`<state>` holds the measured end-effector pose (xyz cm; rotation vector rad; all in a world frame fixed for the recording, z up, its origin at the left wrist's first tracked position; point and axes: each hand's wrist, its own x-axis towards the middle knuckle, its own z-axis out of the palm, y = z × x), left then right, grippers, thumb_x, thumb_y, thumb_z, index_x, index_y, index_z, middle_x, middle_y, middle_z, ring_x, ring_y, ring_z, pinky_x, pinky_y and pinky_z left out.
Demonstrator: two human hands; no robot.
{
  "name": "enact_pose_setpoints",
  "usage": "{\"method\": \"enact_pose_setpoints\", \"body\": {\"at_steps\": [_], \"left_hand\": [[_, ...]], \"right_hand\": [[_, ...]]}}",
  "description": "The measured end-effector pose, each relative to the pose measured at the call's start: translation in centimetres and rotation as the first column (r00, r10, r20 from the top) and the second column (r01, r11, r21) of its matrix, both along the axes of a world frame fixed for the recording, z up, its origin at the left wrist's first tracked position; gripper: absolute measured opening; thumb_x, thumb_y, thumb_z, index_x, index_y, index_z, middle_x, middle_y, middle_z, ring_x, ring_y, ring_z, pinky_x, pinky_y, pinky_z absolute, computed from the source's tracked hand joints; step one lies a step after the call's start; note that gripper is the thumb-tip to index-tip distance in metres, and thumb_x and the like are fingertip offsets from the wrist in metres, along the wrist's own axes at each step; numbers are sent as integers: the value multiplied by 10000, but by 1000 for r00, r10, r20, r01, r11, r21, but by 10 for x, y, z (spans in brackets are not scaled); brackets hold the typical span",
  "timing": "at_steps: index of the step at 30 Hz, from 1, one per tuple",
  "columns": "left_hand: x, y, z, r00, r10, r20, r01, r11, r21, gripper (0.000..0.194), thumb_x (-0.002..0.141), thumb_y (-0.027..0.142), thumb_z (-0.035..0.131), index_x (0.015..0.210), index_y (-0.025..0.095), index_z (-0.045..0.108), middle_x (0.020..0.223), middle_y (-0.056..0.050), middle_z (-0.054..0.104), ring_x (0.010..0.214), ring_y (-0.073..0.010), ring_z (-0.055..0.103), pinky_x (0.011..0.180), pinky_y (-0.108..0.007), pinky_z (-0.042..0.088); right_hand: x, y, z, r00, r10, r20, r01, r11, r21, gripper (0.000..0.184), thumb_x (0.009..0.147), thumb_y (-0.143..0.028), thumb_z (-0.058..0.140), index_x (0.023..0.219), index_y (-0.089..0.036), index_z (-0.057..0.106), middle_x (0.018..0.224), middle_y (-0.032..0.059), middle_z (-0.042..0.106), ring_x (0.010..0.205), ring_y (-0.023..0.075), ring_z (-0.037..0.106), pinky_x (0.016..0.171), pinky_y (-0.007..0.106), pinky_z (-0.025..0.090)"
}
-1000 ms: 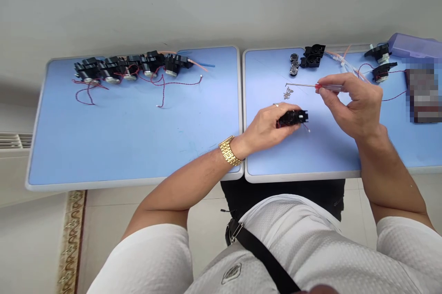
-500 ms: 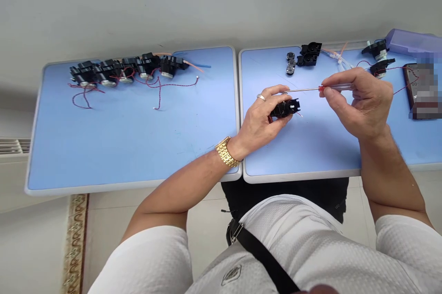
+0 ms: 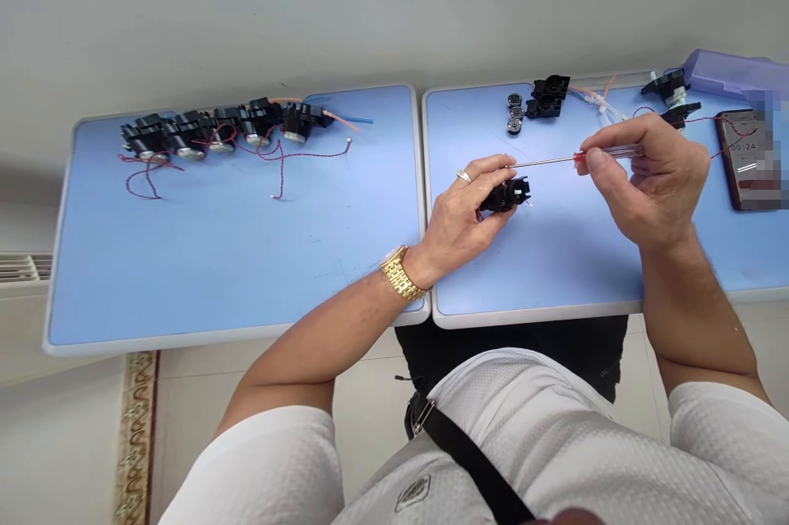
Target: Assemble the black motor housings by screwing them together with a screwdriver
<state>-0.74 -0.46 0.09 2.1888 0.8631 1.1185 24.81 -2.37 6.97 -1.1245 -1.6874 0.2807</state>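
Observation:
My left hand [image 3: 467,209] grips a small black motor part [image 3: 505,195] with a white end, held just above the right blue table [image 3: 555,262]. My right hand [image 3: 653,176] pinches a thin screwdriver [image 3: 573,158] with a red collar and clear handle. Its metal shaft runs level to the left, and the tip reaches my left index finger right above the black part. A gold watch sits on my left wrist and a ring on one finger.
A row of black motor units with red wires [image 3: 222,131] lies at the back of the left blue table [image 3: 215,262]. Black parts [image 3: 546,98] and round discs [image 3: 515,112] lie at the back of the right table, with more black parts [image 3: 669,94], a phone [image 3: 749,159] and a purple box [image 3: 733,73] at far right.
My left hand lifted the black part up and away toward the screwdriver. The screwdriver tip now meets my left fingers over the part. The screws seen earlier are now hidden behind my hand.

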Motion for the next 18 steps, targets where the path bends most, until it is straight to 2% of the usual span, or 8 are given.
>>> {"method": "enact_pose_setpoints", "body": {"at_steps": [6, 12, 18], "left_hand": [[-1, 2, -4, 1000, -24, 17, 24, 1000, 20, 393, 1105, 315, 744, 1494, 276, 702, 1553, -130, 730, 1468, -290, 705, 1259, -503, 578], [-1, 2, -4, 1000, -13, 27, 12, 999, 49, 394, 1093, 288, 755, 1483, 263, 707, 1539, -137, 741, 1441, -282, 727, 1231, -485, 604], [0, 2, -3, 1000, 1, 0, -1, 1000, 18, 375, 1099, 315, 740, 1468, 251, 717, 1546, -143, 742, 1448, -292, 726, 1243, -510, 599]], "right_hand": [[2, 4, -4, 999, 32, -37, -31, 999, 23, 138, 1020, -282, 772, 1021, -413, 816, 824, -39, 803, 662, 251, 737, 639, 470, 597], [1, 6, -6, 999, 30, -36, -27, 997, 70, 113, 986, -243, 780, 998, -348, 819, 809, -36, 805, 625, 201, 715, 612, 409, 604], [2, 5, -4, 1000, 22, -11, -21, 999, 39, 129, 1010, -238, 762, 1003, -358, 809, 806, -35, 808, 655, 220, 739, 631, 429, 621]]}}
